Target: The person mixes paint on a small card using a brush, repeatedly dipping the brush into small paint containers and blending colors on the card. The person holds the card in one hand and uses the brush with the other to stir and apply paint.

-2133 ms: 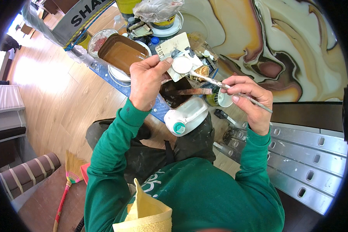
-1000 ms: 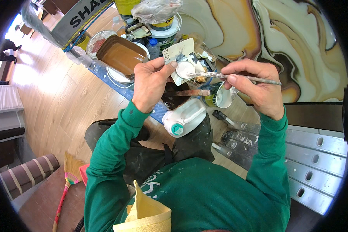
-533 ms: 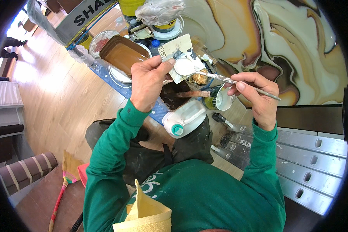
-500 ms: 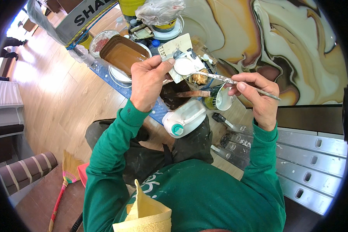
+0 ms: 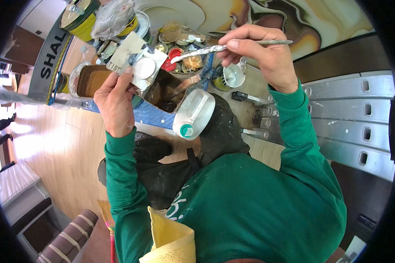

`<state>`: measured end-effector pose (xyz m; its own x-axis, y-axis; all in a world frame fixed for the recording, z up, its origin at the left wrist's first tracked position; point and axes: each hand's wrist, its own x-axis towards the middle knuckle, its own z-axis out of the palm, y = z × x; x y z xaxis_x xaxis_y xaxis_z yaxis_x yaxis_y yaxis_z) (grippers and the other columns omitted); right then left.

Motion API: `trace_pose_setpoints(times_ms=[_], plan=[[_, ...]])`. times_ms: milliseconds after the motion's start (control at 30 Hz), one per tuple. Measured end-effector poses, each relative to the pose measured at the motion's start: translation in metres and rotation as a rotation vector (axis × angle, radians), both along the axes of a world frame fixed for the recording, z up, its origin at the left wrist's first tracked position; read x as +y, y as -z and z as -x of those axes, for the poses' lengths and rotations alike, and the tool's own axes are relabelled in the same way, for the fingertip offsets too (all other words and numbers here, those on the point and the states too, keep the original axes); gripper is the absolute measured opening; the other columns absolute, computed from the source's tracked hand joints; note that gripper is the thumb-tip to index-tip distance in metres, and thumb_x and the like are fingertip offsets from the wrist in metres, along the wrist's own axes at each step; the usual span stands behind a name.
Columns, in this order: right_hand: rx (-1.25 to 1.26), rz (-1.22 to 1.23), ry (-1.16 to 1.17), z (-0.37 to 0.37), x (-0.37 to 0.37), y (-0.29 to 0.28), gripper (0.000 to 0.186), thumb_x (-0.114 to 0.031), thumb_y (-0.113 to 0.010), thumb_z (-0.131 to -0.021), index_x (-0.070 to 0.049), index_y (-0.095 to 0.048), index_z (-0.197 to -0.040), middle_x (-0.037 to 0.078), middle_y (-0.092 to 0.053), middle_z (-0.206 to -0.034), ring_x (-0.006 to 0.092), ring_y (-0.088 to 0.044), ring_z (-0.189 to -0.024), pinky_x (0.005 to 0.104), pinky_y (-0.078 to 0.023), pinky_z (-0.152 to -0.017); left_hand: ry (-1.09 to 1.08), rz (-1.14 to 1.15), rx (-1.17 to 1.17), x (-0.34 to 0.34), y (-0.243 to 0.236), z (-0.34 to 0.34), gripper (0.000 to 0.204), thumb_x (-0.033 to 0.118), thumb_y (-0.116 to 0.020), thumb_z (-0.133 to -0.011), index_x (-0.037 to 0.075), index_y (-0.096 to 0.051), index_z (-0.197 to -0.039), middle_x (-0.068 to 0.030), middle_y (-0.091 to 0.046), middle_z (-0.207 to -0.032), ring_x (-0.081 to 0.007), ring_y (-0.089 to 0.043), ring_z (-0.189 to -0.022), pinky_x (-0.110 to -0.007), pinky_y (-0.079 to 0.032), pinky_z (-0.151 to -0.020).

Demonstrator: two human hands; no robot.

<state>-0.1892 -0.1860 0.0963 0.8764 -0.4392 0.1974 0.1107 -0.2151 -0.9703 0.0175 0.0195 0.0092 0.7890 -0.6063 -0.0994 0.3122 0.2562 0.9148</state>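
Thumb and fingers of my left hand (image 5: 115, 105) are closed on a paint-smeared card (image 5: 123, 51), with a round white lid-like disc (image 5: 144, 68) on its face. My right hand (image 5: 261, 55) pinches a thin paintbrush (image 5: 202, 51) along its paint-spattered handle. The brush's white-coated tip points left, just right of the card and apart from it. Beneath the card are a tray of brown liquid (image 5: 92, 79) and a dark brown container (image 5: 162, 94) with a wide brush (image 5: 186, 83) resting in it.
A white jug with a green cap (image 5: 195, 115) stands near my knee. Small paint cans (image 5: 176, 53), a white-lined cup (image 5: 235, 75) and yellow buckets (image 5: 81, 28) crowd the far side. A marbled panel (image 5: 303, 19) lies behind; a metal ladder (image 5: 351, 109) is at right.
The brush tip has come away from the white disc. My right hand has moved up and my left hand, with the card, leftward in view. The whole view has shifted too.
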Motion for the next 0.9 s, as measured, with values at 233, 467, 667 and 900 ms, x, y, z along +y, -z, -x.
trace_pose_setpoints(times_ms=[233, 467, 667, 900], plan=[[-0.058, -0.116, 0.435, 0.063, -0.034, 0.014, 0.029, -0.022, -0.052, -0.096, 0.002, -0.064, -0.087, 0.009, -0.064, -0.075, 0.0173, -0.064, -0.067, 0.0307, -0.053, -0.064, -0.062, 0.012, -0.029, -0.011, -0.004, 0.002, 0.01, 0.004, -0.065, -0.089, -0.005, -0.067, -0.092, -0.0055, -0.066, -0.087, -0.0109, -0.061, -0.072, -0.025, -0.049, -0.063], [0.111, -0.255, 0.576, 0.07, -0.073, 0.092, 0.049, -0.043, -0.047, -0.099, -0.004, -0.062, -0.074, 0.007, -0.063, -0.07, 0.0168, -0.065, -0.061, 0.0262, -0.05, -0.056, -0.076, -0.016, -0.06, -0.008, 0.0, -0.005, 0.016, 0.003, -0.063, -0.089, -0.005, -0.065, -0.103, -0.0073, -0.067, -0.097, -0.0126, -0.063, -0.083, -0.027, -0.051, -0.072], [0.36, -0.22, 0.233, 0.012, -0.082, 0.131, 0.044, -0.043, -0.049, -0.098, -0.003, -0.067, -0.091, 0.001, -0.06, -0.064, 0.0118, -0.063, -0.057, 0.0251, -0.047, -0.053, -0.064, -0.01, -0.077, 0.005, 0.001, -0.018, 0.026, 0.005, -0.061, -0.091, -0.006, -0.062, -0.115, -0.0101, -0.067, -0.107, -0.0157, -0.065, -0.093, -0.03, -0.052, -0.081], [0.576, 0.506, -0.156, -0.115, -0.091, 0.194, 0.041, -0.038, -0.051, -0.089, 0.0, -0.066, -0.084, 0.021, -0.064, -0.072, 0.0359, -0.063, -0.064, 0.0448, -0.05, -0.065, -0.098, -0.009, -0.063, 0.015, 0.0, -0.021, 0.026, 0.002, -0.059, -0.092, -0.006, -0.061, -0.117, -0.011, -0.067, -0.11, -0.0157, -0.065, -0.095, -0.028, -0.051, -0.084]])
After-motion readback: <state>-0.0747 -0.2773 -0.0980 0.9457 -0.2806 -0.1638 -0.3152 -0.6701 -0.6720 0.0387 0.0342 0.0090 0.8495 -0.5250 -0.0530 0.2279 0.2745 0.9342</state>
